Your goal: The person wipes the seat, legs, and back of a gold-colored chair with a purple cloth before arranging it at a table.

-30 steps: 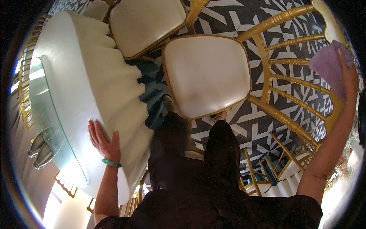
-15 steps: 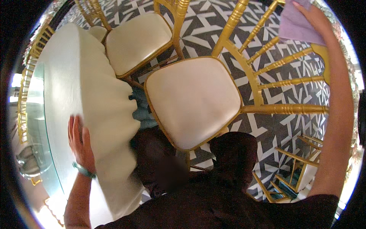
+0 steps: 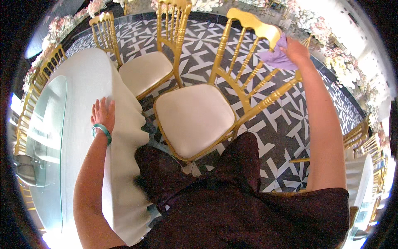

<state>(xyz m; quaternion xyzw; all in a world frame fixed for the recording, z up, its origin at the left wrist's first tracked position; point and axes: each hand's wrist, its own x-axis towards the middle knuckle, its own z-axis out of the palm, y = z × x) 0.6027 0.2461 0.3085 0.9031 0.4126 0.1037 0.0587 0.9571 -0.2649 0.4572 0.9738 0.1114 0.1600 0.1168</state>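
Note:
A gold chair [image 3: 195, 120] with a padded cream seat stands in front of me, its spindle back to the right. Up at its top rail, my right hand [image 3: 297, 52] grips a purple cloth [image 3: 280, 56] and presses it against the gold wood. The cloth hangs over part of the rail and covers the upper ends of some spindles. My left hand [image 3: 103, 114] lies flat on the white tablecloth [image 3: 89, 79], fingers extended and holding nothing. A green band circles that wrist.
A glass top [image 3: 52, 153] rests on the covered table at left. Beyond the nearest chair is another gold chair [image 3: 147, 72], with several more around the table. The floor [image 3: 286, 137] has a black-and-white pattern. Pink and white flowers [image 3: 340, 62] line the far edge.
The view has tilted up, bringing the chair's top rail and the flowers into sight. My right hand and the cloth now sit on the rail's middle-right part. My left hand stays on the tablecloth.

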